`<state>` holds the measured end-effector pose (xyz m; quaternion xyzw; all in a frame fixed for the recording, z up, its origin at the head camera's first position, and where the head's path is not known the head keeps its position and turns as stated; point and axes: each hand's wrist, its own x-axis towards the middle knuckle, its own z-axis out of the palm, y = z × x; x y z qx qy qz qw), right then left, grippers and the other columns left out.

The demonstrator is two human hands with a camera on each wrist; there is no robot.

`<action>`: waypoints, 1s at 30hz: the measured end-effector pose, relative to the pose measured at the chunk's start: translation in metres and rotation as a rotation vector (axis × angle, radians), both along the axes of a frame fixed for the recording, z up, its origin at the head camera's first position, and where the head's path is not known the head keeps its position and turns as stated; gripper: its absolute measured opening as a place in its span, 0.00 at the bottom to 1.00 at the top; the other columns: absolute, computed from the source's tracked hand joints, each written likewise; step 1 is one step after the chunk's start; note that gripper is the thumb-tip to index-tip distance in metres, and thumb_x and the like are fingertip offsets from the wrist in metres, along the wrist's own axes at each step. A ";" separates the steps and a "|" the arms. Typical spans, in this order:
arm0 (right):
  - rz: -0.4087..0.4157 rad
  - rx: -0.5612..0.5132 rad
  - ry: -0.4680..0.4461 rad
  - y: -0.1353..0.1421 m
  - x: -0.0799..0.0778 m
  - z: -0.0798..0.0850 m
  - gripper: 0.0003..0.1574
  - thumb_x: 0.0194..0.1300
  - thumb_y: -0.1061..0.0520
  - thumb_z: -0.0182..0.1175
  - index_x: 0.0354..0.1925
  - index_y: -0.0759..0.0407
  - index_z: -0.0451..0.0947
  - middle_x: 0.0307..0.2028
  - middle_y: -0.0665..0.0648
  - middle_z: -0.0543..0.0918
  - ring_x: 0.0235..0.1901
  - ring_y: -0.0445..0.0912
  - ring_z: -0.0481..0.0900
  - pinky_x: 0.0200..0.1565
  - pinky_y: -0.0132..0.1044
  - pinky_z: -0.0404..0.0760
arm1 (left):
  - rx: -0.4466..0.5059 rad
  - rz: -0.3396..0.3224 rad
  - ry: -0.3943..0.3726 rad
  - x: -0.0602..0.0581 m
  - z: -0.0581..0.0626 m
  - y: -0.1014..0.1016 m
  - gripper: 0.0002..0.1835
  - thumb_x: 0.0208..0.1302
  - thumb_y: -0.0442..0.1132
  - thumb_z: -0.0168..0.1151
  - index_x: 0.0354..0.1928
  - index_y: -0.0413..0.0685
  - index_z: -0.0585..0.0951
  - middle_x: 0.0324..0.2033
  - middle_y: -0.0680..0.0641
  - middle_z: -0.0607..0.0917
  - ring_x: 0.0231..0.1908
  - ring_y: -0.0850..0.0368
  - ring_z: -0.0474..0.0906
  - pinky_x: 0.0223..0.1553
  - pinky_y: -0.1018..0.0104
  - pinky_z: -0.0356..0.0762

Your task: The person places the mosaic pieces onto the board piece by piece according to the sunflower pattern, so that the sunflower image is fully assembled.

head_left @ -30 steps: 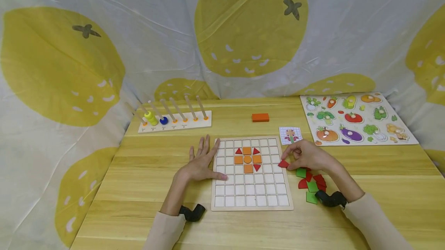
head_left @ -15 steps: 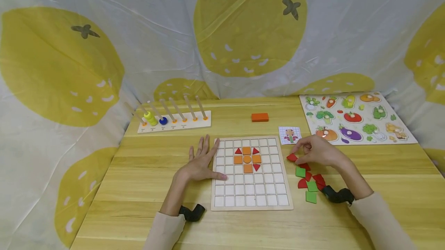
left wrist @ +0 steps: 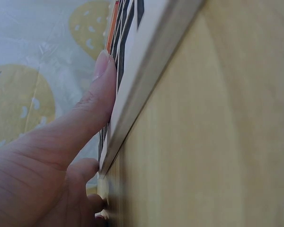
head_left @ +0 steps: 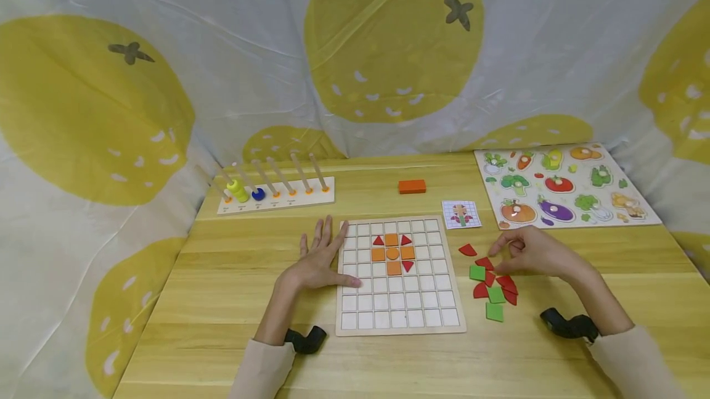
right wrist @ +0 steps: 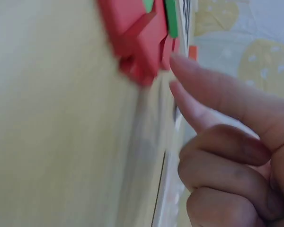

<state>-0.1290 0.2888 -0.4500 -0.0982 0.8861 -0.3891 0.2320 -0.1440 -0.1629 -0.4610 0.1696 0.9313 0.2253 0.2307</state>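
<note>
A pale wooden grid [head_left: 396,301] held eight flat orange-and-red tiles [head_left: 392,253]; red-and-green pieces [head_left: 496,295] remained, three o'clock; left hand [head_left: 317,267] spread, right hand [head_left: 537,254] pinching nothing.

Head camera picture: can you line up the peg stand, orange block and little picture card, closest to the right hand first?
1. Little picture card, beyond the right hand and to its left.
2. Orange block, farther left and back.
3. Peg stand, farthest left.
</note>
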 end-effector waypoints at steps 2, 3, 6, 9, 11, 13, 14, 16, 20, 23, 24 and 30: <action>0.012 -0.018 -0.055 0.008 0.005 -0.002 0.21 0.56 0.55 0.78 0.45 0.62 0.86 0.19 0.48 0.68 0.18 0.39 0.63 0.22 0.32 0.60 | -0.004 0.002 -0.001 0.000 0.000 0.000 0.70 0.55 0.65 0.75 0.84 0.56 0.36 0.80 0.37 0.22 0.80 0.38 0.16 0.74 0.26 0.19; 0.020 -0.027 -0.077 0.012 0.007 -0.003 0.21 0.56 0.55 0.78 0.46 0.62 0.85 0.19 0.48 0.68 0.18 0.39 0.63 0.22 0.32 0.60 | -0.004 0.003 -0.001 0.000 0.000 -0.001 0.70 0.55 0.65 0.75 0.84 0.56 0.36 0.80 0.37 0.22 0.80 0.38 0.15 0.74 0.26 0.19; 0.049 -0.066 -0.124 0.020 0.012 -0.006 0.23 0.57 0.55 0.78 0.47 0.64 0.84 0.20 0.48 0.68 0.19 0.38 0.64 0.22 0.32 0.59 | -0.001 0.007 -0.001 0.000 0.000 -0.001 0.69 0.55 0.65 0.75 0.84 0.56 0.36 0.80 0.37 0.22 0.80 0.38 0.15 0.74 0.26 0.18; 0.068 -0.106 -0.132 0.025 0.015 -0.008 0.24 0.58 0.55 0.77 0.48 0.65 0.82 0.21 0.48 0.67 0.20 0.37 0.63 0.23 0.33 0.59 | 0.001 0.007 -0.001 0.000 0.000 -0.001 0.69 0.55 0.65 0.75 0.84 0.56 0.36 0.80 0.37 0.21 0.80 0.38 0.15 0.74 0.26 0.18; 0.080 -0.113 -0.128 0.026 0.017 -0.008 0.25 0.56 0.54 0.78 0.48 0.65 0.81 0.21 0.48 0.67 0.20 0.37 0.63 0.23 0.34 0.59 | 0.001 0.005 -0.001 0.000 0.000 -0.001 0.69 0.55 0.65 0.75 0.84 0.56 0.36 0.80 0.37 0.22 0.80 0.38 0.15 0.74 0.26 0.18; 0.092 -0.120 -0.119 0.027 0.020 -0.008 0.27 0.55 0.54 0.79 0.47 0.65 0.81 0.21 0.48 0.66 0.20 0.37 0.63 0.23 0.34 0.60 | 0.003 0.004 0.000 0.000 0.001 0.000 0.69 0.55 0.65 0.75 0.84 0.56 0.37 0.80 0.37 0.22 0.80 0.38 0.16 0.74 0.26 0.19; 0.097 -0.124 -0.114 0.028 0.021 -0.008 0.27 0.54 0.54 0.80 0.47 0.65 0.80 0.21 0.48 0.66 0.20 0.37 0.63 0.23 0.35 0.60 | 0.003 0.003 0.001 0.000 0.001 0.000 0.69 0.55 0.65 0.75 0.84 0.56 0.37 0.80 0.37 0.22 0.80 0.38 0.16 0.74 0.26 0.19; 0.101 -0.118 -0.099 0.027 0.023 -0.008 0.26 0.54 0.54 0.80 0.46 0.64 0.81 0.21 0.48 0.66 0.21 0.37 0.63 0.23 0.35 0.60 | 0.004 0.003 0.001 0.000 0.001 0.000 0.69 0.55 0.65 0.76 0.84 0.56 0.37 0.80 0.37 0.22 0.80 0.38 0.16 0.74 0.26 0.19; 0.085 -0.093 -0.039 0.027 0.023 -0.009 0.18 0.59 0.55 0.76 0.46 0.61 0.85 0.22 0.48 0.69 0.21 0.36 0.64 0.23 0.33 0.61 | 0.009 0.004 0.000 0.000 0.000 0.000 0.69 0.55 0.65 0.76 0.84 0.57 0.37 0.80 0.37 0.22 0.80 0.38 0.16 0.74 0.26 0.19; 0.068 -0.068 0.029 0.026 0.022 -0.009 0.13 0.63 0.57 0.73 0.45 0.59 0.88 0.27 0.50 0.80 0.23 0.36 0.65 0.24 0.32 0.62 | 0.011 0.003 -0.001 0.000 0.000 0.000 0.69 0.55 0.65 0.76 0.84 0.57 0.37 0.80 0.37 0.22 0.80 0.38 0.16 0.74 0.26 0.18; 0.052 -0.054 0.042 0.026 0.021 -0.009 0.11 0.64 0.57 0.73 0.45 0.59 0.88 0.28 0.50 0.81 0.23 0.36 0.64 0.24 0.32 0.62 | 0.011 0.004 -0.002 0.000 0.000 0.000 0.69 0.55 0.65 0.76 0.84 0.57 0.37 0.80 0.37 0.22 0.80 0.38 0.16 0.74 0.26 0.18; -0.038 -0.007 0.070 0.030 0.020 -0.009 0.13 0.61 0.56 0.75 0.44 0.57 0.88 0.24 0.47 0.73 0.22 0.37 0.61 0.24 0.32 0.60 | 0.013 0.005 -0.008 0.000 0.002 0.000 0.69 0.56 0.64 0.76 0.84 0.56 0.37 0.80 0.37 0.22 0.80 0.38 0.16 0.74 0.26 0.18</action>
